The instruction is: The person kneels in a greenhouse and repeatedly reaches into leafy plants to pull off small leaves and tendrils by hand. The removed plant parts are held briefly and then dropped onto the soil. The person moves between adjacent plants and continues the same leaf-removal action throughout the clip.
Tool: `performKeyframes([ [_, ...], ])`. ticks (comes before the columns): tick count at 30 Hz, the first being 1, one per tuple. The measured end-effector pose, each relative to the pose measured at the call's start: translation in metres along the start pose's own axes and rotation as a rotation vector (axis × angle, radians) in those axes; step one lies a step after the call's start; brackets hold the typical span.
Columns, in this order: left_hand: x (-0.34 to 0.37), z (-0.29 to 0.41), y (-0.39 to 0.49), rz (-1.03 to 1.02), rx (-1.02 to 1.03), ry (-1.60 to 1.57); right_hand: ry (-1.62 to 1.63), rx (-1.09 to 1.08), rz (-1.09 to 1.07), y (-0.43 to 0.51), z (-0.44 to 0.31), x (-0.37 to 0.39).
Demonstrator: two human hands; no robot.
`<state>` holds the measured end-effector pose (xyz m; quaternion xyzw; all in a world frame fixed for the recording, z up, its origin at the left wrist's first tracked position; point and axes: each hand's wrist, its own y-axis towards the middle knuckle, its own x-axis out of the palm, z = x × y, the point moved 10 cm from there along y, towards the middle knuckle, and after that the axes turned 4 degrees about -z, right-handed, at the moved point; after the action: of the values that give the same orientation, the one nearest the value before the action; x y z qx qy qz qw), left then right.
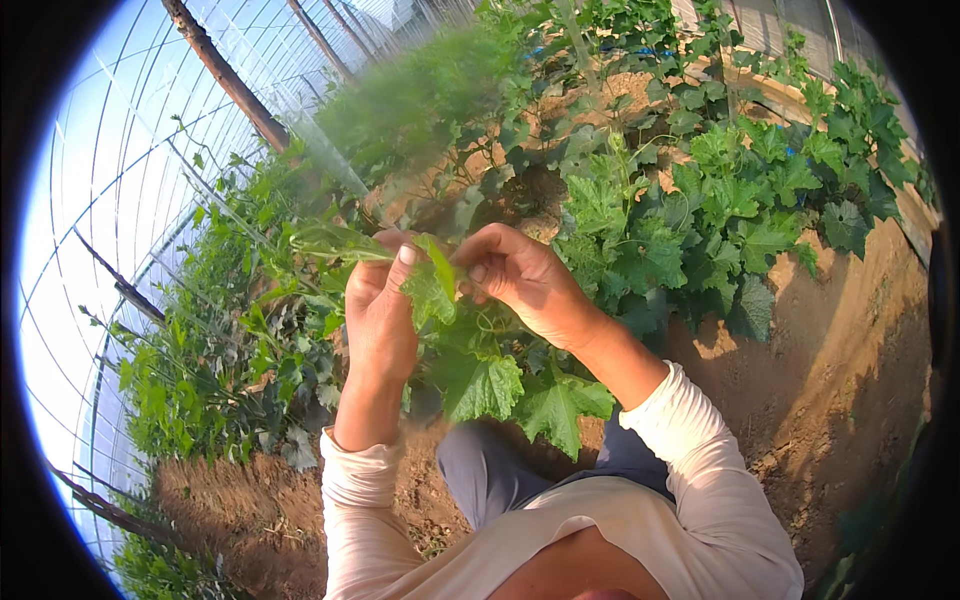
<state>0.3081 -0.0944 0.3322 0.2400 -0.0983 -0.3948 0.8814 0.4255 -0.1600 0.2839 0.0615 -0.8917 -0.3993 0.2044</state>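
Note:
My left hand [384, 300] is raised at the centre, its thumb and fingers closed on the stem of a leafy vine shoot [341, 244] whose tip points left. Close beside it on the right, my right hand [521, 281] has its thumb and forefinger pinched at the same plant; what lies between those fingertips is too small to tell. A bright green lobed leaf [433, 289] hangs between the two hands. Below them, larger leaves [487, 386] and a curled tendril [491, 322] spread over my knees.
Rows of leafy vines [645, 247] grow ahead and to both sides. Bare soil [817, 390] lies at the right and around my legs. A wooden post [225, 75] and the greenhouse's plastic film wall [97, 187] on thin ribs stand at the left. Clear strings or strips rise among the plants.

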Motion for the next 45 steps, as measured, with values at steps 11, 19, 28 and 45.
performKeyframes([
  [11,-0.044,-0.017,0.033,0.248,-0.056,0.029,-0.345,-0.067,0.276,-0.010,0.022,-0.045],
  [19,0.060,0.016,-0.055,0.193,0.588,0.422,-0.471,0.336,0.886,-0.236,0.051,-0.205],
  [28,0.199,-0.166,0.032,-0.233,0.264,1.187,-0.866,0.134,0.628,-0.183,0.015,-0.223],
  [45,0.097,-0.217,-0.025,-0.212,-0.124,0.951,-1.038,0.363,0.664,-0.118,0.056,-0.278],
])
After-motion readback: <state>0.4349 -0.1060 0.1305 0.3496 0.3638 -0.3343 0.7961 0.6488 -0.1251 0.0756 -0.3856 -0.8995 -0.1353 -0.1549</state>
